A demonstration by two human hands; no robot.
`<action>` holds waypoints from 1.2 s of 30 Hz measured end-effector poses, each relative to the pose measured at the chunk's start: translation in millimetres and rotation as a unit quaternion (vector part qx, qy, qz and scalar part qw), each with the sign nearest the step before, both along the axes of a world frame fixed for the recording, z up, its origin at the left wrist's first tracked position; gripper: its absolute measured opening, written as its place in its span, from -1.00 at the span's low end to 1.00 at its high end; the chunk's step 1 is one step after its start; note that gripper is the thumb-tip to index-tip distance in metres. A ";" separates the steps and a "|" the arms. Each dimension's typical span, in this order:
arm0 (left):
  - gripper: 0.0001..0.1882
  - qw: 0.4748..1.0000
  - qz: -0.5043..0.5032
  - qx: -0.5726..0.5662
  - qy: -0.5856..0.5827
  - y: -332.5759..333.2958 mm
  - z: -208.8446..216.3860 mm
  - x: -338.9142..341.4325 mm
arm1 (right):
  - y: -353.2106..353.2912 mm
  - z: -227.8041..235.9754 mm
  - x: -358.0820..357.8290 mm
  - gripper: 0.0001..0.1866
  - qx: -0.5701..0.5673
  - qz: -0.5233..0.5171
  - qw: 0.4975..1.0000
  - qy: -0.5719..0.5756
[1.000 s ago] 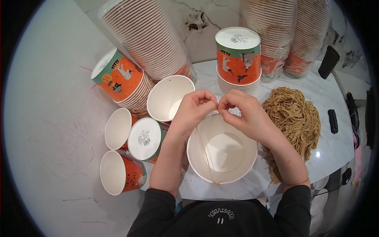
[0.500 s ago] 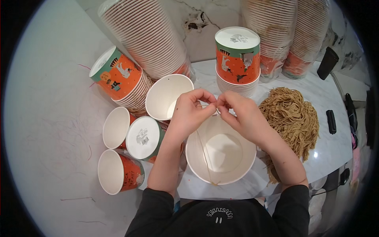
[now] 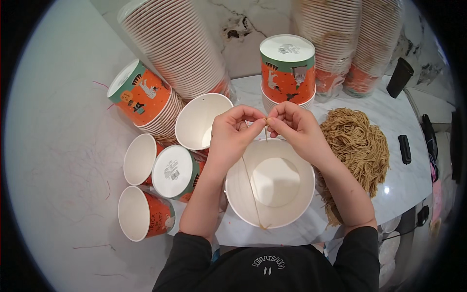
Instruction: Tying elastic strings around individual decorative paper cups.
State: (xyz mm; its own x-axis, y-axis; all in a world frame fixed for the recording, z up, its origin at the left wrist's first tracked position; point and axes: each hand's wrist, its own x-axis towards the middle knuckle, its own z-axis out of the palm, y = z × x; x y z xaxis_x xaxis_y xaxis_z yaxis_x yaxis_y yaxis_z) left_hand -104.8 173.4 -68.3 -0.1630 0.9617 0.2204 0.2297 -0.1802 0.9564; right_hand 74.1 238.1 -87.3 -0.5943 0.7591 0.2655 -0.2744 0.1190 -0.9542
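Paper tub (image 3: 277, 182), mouth up in the middle of the frame, shows a smooth white inside, a round floor and a rolled rim; its outer wall is mostly hidden. Above its upper edge, the left hand (image 3: 238, 129) and right hand (image 3: 296, 127) pinch tan string (image 3: 249, 179) between thumbs and forefingers, tips nearly meeting. One thin strand slants over the opening to a frayed tuft at the lower rim; a short piece hangs below the fingertips. Any knot there is too small to make out.
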 end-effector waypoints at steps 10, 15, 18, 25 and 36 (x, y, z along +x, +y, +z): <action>-0.88 1.000 -0.002 -0.015 -0.021 2.2 -5.0 1.1 | -1.3 -3.5 1.7 -0.88 0.135 -0.101 0.979 -0.114; -0.86 0.998 0.038 -0.021 0.048 2.4 -12.9 2.8 | -9.2 4.8 -0.2 -0.88 0.172 -0.122 0.965 -0.155; -0.85 0.995 0.059 -0.004 0.084 3.7 -16.1 3.9 | -5.9 0.3 -0.2 -0.88 0.180 -0.115 0.965 -0.154; -0.84 0.994 0.053 0.002 0.093 5.1 -16.5 0.3 | 1.9 -9.5 -1.3 -0.85 0.156 -0.089 0.974 -0.138; -0.92 0.999 -0.013 -0.042 -0.017 -4.2 3.5 -10.5 | 6.6 -8.9 1.5 -0.88 -0.006 0.072 0.993 -0.097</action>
